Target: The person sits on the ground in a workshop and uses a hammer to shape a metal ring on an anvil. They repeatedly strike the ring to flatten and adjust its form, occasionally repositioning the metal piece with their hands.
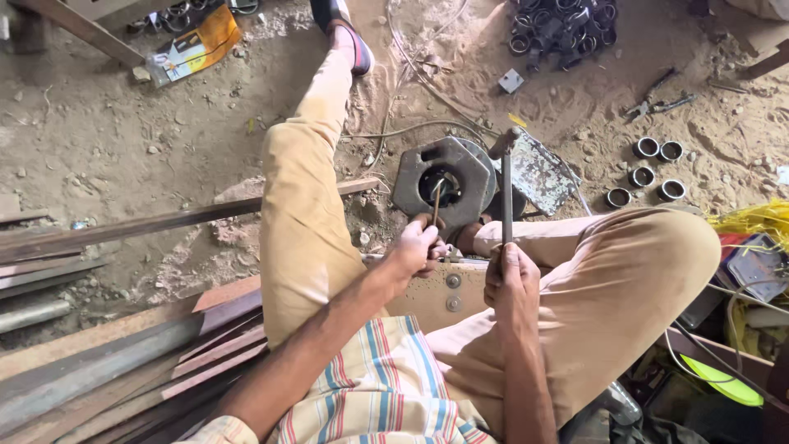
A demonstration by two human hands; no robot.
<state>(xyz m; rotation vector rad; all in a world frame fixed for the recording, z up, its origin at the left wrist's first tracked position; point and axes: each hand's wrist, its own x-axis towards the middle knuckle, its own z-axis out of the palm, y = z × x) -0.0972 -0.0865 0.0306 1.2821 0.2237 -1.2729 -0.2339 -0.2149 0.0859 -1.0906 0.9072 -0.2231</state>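
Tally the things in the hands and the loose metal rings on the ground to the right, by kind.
Hammer, in the right hand: 1
Thin rod, in the left hand: 1
Round metal part under the rod: 1
Loose metal rings on the ground: 5
Total: 8

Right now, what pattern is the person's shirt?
Striped shirt: cream with red and blue stripes, seen best in the head view.

The round metal housing (pixel 448 182) lies on the dirt floor (pixel 123 140) between the person's legs, just beyond the left hand (pixel 417 249) and right hand (pixel 511 284). A flat metal plate (pixel 542 174) lies touching it on the right, with short metal rings (pixel 645 174) farther right. Steel bars (pixel 107 362) lie stacked at near left, and a pile of pipe fittings (pixel 563 29) sits far right.
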